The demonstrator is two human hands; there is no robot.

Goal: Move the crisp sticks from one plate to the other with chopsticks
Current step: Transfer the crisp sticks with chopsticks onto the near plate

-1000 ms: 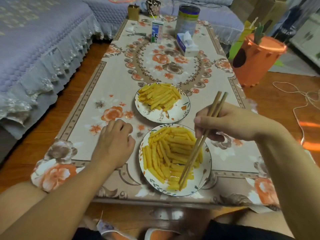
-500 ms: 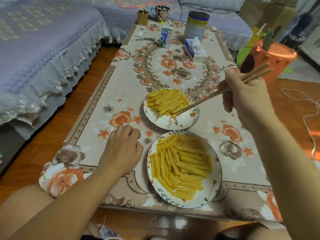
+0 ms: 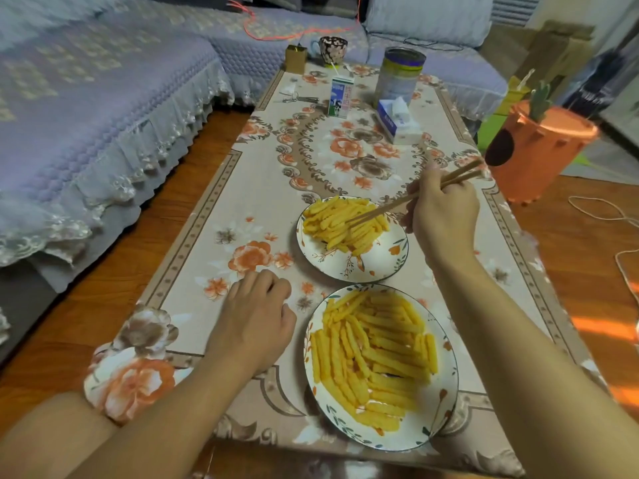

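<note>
Low table (image 3: pixel 221 216) under a floral cloth in beige and orange, on a wood floor. Lavender quilted sofa with a lace skirt wraps the left side and far end.

Right hand (image 3: pixel 444 216): fingers curled round a pair of wooden chopsticks (image 3: pixel 408 200), upper ends sticking out past the knuckles toward the right. Tips slant down-left from the fingers and sit in the pile of crisp sticks (image 3: pixel 345 224) on the far plate (image 3: pixel 377 267). Tips close together; cannot tell whether a stick is pinched between them.

Left hand (image 3: pixel 257 319): loosely curled, holds nothing, resting on the cloth just left of the near plate (image 3: pixel 442 406). That plate carries a wider, flatter layer of crisp sticks (image 3: pixel 377 354), toward the body from the right fingers. The two plates are nearly touching, rim to rim.

Beyond the right fingers: tissue box (image 3: pixel 397 124), tall tin (image 3: pixel 399 77), milk carton with straw (image 3: pixel 340 98). Further back a patterned mug (image 3: pixel 332 49), a small brown box (image 3: pixel 296 58), and scissors (image 3: pixel 297 97) lying flat. Right of the table, on the floor: orange carrot-shaped bin (image 3: pixel 539 146), loose white cord (image 3: pixel 601 216).

Nothing stands between the chopsticks and either plate.
</note>
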